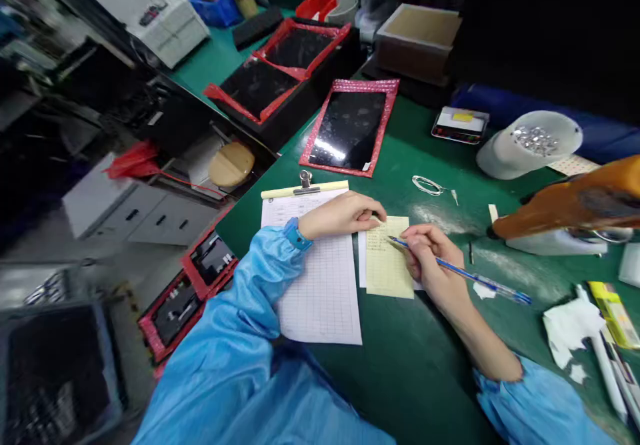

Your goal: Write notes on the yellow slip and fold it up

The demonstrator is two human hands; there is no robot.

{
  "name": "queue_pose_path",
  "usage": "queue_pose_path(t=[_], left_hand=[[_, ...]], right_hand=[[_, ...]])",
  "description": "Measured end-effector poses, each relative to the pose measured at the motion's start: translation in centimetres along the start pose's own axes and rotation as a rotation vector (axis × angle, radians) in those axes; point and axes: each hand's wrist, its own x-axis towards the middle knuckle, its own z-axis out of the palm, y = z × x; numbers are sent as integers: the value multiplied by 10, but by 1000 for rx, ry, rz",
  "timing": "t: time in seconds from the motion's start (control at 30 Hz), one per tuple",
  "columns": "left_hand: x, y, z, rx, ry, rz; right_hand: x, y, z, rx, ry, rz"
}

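Paper this thin — the yellow slip point(387, 268) beside the clipboard point(325, 298) on the desk point(425, 365) — is limp and slides easily; pin it at its top edge. Your left hand point(345, 215) presses there, flat, gripping nothing; your right hand point(433, 265) is clamped on the blue pen point(470, 277).

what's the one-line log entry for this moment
left hand: fingertips on top edge of yellow slip | right hand: holds blue pen, tip on slip | beside: clipboard on green table
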Motion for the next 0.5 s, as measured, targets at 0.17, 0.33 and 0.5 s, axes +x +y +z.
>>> queue_pose_path(t=[0.17, 0.33, 0.5], left_hand=[[0, 0, -1, 20, 1, -26], [0, -1, -1, 23, 12, -10], [1, -2, 0, 30, 13, -18]], right_hand=[[0, 1, 1, -2, -13, -3], [1, -2, 1, -12, -25, -2], [1, -3, 1, -10, -28, -3]])
